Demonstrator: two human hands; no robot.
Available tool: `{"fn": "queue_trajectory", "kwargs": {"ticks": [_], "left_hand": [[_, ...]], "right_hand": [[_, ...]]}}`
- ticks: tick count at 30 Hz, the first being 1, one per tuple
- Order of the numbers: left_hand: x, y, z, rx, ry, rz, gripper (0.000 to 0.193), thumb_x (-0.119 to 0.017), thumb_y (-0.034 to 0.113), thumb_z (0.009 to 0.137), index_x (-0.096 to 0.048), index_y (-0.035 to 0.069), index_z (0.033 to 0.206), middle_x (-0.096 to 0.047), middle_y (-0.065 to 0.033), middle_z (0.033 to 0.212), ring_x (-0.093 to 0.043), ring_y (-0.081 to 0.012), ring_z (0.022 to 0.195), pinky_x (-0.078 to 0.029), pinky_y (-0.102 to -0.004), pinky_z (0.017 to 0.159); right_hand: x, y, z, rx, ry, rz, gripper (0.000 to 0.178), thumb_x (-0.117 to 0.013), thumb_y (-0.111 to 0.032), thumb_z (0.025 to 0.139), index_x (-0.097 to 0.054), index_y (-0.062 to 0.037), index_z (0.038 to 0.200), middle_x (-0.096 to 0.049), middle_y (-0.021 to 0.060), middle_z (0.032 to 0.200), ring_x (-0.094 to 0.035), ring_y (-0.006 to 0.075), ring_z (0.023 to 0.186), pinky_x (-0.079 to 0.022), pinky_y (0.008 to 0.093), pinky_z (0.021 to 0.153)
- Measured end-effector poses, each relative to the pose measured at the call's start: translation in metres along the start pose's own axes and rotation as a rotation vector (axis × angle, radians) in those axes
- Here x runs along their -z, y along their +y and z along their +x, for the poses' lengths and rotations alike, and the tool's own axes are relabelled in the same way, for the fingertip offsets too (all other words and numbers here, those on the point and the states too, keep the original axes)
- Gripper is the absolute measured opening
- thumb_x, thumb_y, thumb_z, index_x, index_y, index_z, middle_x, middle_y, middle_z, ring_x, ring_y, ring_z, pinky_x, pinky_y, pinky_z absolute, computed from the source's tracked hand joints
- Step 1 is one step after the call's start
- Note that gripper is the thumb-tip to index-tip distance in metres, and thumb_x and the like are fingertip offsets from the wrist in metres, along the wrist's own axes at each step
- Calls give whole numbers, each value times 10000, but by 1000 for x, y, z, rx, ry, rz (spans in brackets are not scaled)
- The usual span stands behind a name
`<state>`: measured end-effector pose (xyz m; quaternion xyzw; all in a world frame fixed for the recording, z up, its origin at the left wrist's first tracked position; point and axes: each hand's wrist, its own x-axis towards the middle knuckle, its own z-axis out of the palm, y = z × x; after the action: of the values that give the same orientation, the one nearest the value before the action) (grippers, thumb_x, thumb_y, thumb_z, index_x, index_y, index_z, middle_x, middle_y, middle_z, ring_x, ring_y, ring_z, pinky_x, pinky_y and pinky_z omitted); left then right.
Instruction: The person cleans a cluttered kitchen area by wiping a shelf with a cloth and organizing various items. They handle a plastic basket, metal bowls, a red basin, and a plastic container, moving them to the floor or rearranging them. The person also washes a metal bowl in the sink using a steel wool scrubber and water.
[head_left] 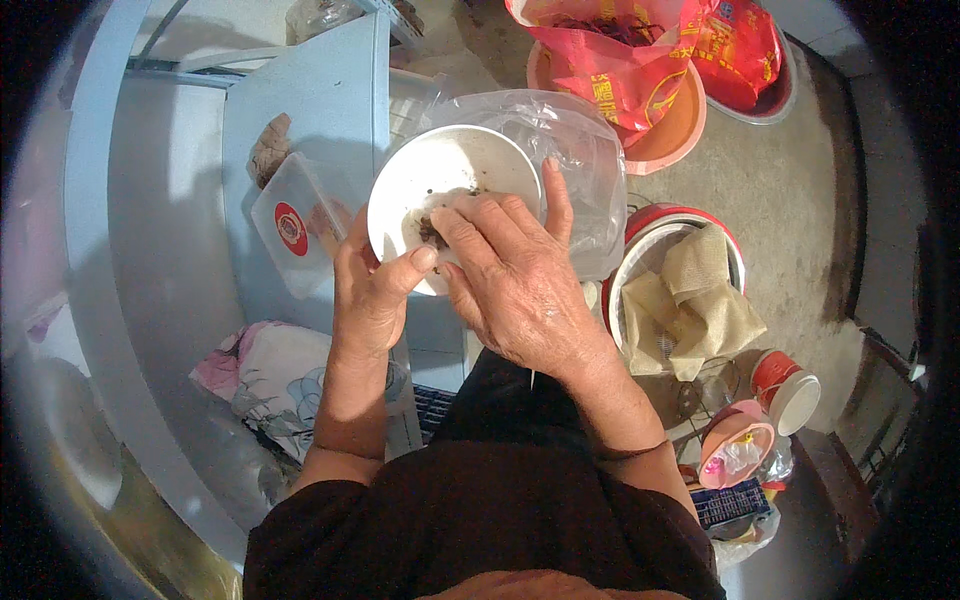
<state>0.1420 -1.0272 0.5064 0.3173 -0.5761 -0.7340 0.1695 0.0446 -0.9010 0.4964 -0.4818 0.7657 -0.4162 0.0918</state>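
Note:
A round white bowl (405, 180) is held up in front of me. My left hand (372, 290) is closed on its left rim, the thumb over the edge and the other fingers mostly hidden underneath. Small dark bits (430, 234) lie in the bowl, some clumped and some scattered. Inside it, my right hand (525, 270) has its fingertips bent together at the clump, while the little finger sticks out past the right rim. Behind the bowl is a clear plastic bag (590, 190), whose contents I cannot make out.
A clear plastic box (300, 245) with a red round label sits on the light blue surface (320, 100) at left. At right, beige mesh cloth (690, 300) drapes over a red-rimmed basin (640, 235). Farther back, a red bag (635, 70) stands in an orange tub (680, 145).

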Motion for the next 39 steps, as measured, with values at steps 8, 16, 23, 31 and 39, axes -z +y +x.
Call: {"fn": "queue_trajectory", "kwargs": {"ticks": [8, 16, 23, 31, 39], "left_hand": [[5, 0, 6, 28, -30, 17, 553, -713, 201, 716, -503, -34, 1171, -593, -116, 1038, -577, -165, 955, -465, -296, 848], [-2, 6, 9, -48, -7, 68, 565, -714, 178, 714, -492, -39, 1186, -596, -119, 1050, -585, -178, 966, -471, -311, 856], [-16, -6, 8, -678, 156, 918, 687, -790, 190, 634, -461, -33, 1194, -507, -115, 1106, -479, -233, 993, -411, -364, 856], [-13, -22, 12, -1087, 229, 1260, 698, -810, 267, 653, -464, -14, 1190, -505, -106, 1109, -472, -243, 991, -401, -360, 855], [-5, -18, 14, -329, 170, 75, 543, -723, 104, 711, -474, -5, 1181, -522, -87, 1116, -499, -176, 1058, -419, -330, 906]], "right_hand": [[7, 15, 0, 172, 74, 43, 276, -674, -144, 695, -625, -53, 951, -556, 93, 1066, -507, 241, 1053, -131, 555, 1078], [21, 50, -12, -412, 575, 28, 486, -673, -65, 740, -506, 33, 1185, -603, 168, 946, -575, 283, 789, -448, 377, 747], [10, 32, -13, -560, 523, 898, 203, -560, -52, 866, -563, 39, 1048, -567, 56, 735, -558, 100, 629, -483, 254, 573], [16, 29, -7, -481, 533, 958, 186, -487, -40, 913, -560, 44, 1062, -579, 50, 754, -586, 94, 648, -493, 246, 591], [21, 31, -7, -419, 587, 907, 195, -500, -1, 871, -567, 24, 1052, -613, 64, 826, -589, 98, 698, -489, 254, 636]]}}
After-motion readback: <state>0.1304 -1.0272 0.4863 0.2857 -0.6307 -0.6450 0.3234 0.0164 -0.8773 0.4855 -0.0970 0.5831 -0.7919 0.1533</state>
